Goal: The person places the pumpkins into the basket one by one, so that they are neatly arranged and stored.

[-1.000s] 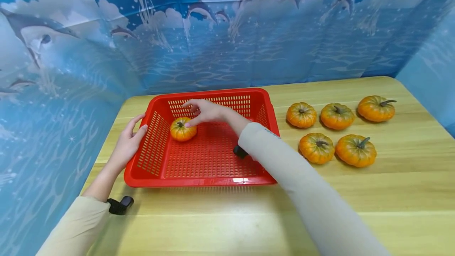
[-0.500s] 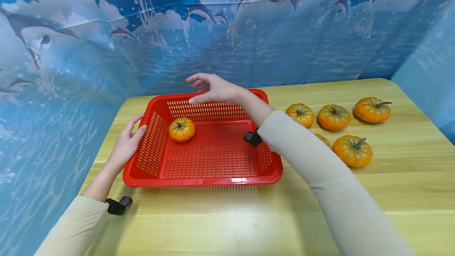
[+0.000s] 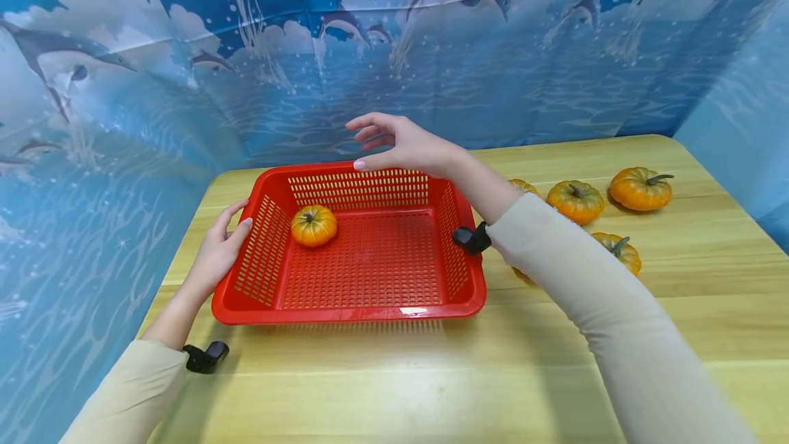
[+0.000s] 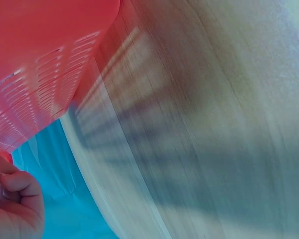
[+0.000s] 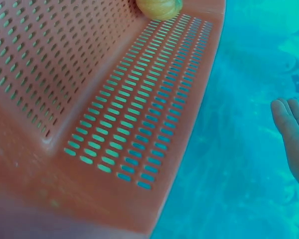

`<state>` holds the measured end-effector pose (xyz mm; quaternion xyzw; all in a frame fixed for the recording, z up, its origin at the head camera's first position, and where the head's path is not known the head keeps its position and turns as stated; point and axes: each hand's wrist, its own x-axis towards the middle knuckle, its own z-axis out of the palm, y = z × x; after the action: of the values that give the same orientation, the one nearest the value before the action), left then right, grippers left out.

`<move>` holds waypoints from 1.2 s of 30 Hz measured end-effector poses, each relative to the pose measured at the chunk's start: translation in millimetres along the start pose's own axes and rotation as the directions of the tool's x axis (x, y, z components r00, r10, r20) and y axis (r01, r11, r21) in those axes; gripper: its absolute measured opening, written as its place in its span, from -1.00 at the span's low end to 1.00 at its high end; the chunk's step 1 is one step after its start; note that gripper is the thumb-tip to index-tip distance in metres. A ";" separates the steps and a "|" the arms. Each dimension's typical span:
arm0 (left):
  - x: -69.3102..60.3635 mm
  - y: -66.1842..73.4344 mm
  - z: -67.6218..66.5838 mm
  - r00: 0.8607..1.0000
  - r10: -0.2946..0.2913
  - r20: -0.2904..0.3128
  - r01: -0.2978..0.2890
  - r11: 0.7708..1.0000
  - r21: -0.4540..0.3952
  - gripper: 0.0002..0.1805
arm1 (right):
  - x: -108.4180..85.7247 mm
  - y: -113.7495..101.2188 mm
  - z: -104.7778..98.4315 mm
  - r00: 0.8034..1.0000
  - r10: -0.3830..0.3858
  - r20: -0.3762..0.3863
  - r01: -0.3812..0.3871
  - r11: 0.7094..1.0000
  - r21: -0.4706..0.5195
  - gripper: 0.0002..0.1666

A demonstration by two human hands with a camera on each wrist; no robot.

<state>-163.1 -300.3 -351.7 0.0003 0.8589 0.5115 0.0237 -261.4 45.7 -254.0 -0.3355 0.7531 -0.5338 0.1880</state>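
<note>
A red plastic basket (image 3: 364, 310) with slotted walls stands on the wooden table. Inside, near its left wall, sits one small orange pumpkin (image 3: 314, 226), which also shows at the top of the right wrist view. My left hand (image 3: 220, 247) grips the basket's left rim, its thumb near the top edge; the left wrist view shows curled fingers (image 4: 21, 186) by the rim. Above the far rim hovers my right hand (image 3: 419, 147), holding nothing, its fingers loosely bent and thumb apart.
Several more small pumpkins lie on the table to the right, among them one with a long stem (image 3: 641, 189) and a greener one (image 3: 576, 201). My right sleeve (image 3: 567, 266) partly covers some. A blue dolphin-print cloth (image 3: 296, 101) hangs behind the table (image 3: 382, 389).
My right hand has left the pumpkin in the basket, rising over the far rim and then shifting right. My left hand stays at the left rim.
</note>
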 end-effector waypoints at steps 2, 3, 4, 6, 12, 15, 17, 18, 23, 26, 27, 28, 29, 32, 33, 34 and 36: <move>0.3 0.7 0.5 1.000 0.005 0.003 -0.005 1.000 0.000 -0.36 | -5.2 -2.3 -3.0 1.000 -0.014 -0.006 0.014 1.000 0.002 -0.33; 0.1 1.1 0.5 1.000 0.006 0.004 -0.006 1.000 0.000 -0.36 | -7.9 -3.7 -4.5 1.000 -0.019 -0.010 0.019 1.000 0.003 -0.33; -0.1 1.4 0.4 1.000 0.007 0.006 -0.007 1.000 0.002 -0.36 | -10.7 -5.1 -5.9 1.000 -0.022 -0.010 0.022 1.000 0.007 -0.33; -0.9 2.3 0.1 1.000 0.005 0.009 -0.005 1.000 0.005 -0.36 | -17.1 -8.6 -8.6 1.000 -0.027 -0.010 0.027 1.000 0.004 -0.32; -2.5 2.4 -0.2 1.000 0.000 0.013 0.000 1.000 0.011 -0.34 | -35.5 -15.1 -17.6 0.999 -0.045 -0.024 0.044 0.999 -0.024 -0.31; -2.2 2.4 -0.8 1.000 0.004 0.015 -0.005 1.000 0.020 -0.34 | -45.0 -15.7 -25.5 0.998 -0.047 -0.033 0.046 0.999 -0.023 -0.31; -2.2 2.8 -1.2 1.000 0.004 0.015 -0.004 1.000 0.025 -0.34 | -52.7 -15.4 -31.4 0.998 -0.041 -0.047 0.040 0.999 -0.023 -0.30; -2.3 3.0 -1.4 1.000 0.003 0.015 -0.003 1.000 0.027 -0.34 | -56.7 -14.7 -34.5 0.998 -0.036 -0.057 0.034 0.999 -0.024 -0.30; -2.4 3.6 -0.2 1.000 -0.006 0.023 0.005 1.000 0.019 -0.33 | -79.0 -11.0 -48.3 0.994 -0.007 -0.107 0.002 0.999 -0.053 -0.30; -2.5 3.8 0.0 1.000 -0.008 0.025 0.007 1.000 0.017 -0.34 | -91.4 -10.6 -54.6 0.992 -0.002 -0.125 -0.008 0.997 -0.073 -0.31; -2.4 3.8 -0.1 1.000 -0.007 0.025 0.007 1.000 0.017 -0.34 | -95.1 -10.7 -56.5 0.991 0.001 -0.131 -0.011 0.997 -0.078 -0.31; -2.3 3.6 -0.2 1.000 -0.007 0.026 0.007 1.000 0.016 -0.34 | -98.6 -11.0 -58.3 0.990 0.003 -0.138 -0.015 0.996 -0.085 -0.32; -2.2 3.5 -0.3 1.000 -0.006 0.027 0.006 1.000 0.012 -0.33 | -101.9 -11.2 -60.2 0.990 0.006 -0.143 -0.019 0.995 -0.093 -0.32; -2.0 3.0 -0.5 1.000 -0.006 0.031 0.006 1.000 0.006 -0.34 | -110.7 -12.0 -65.7 0.987 0.012 -0.157 -0.030 0.993 -0.113 -0.33; -1.9 3.0 -0.6 0.999 -0.005 0.032 0.005 1.000 0.003 -0.34 | -113.3 -12.3 -67.5 0.987 0.014 -0.162 -0.034 0.992 -0.121 -0.33; -1.9 3.1 -0.7 0.999 -0.004 0.034 0.004 1.000 0.002 -0.34 | -116.2 -12.7 -69.4 0.986 0.016 -0.165 -0.037 0.991 -0.128 -0.33; -1.6 3.6 -0.6 0.999 -0.002 0.036 0.002 1.000 0.005 -0.34 | -122.3 -13.3 -73.4 0.984 0.018 -0.175 -0.043 0.990 -0.138 -0.34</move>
<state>-161.6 -299.2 -348.2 0.0087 0.8595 0.5094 0.0399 -218.3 179.1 -224.4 -0.2886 0.8075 -0.5034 0.1057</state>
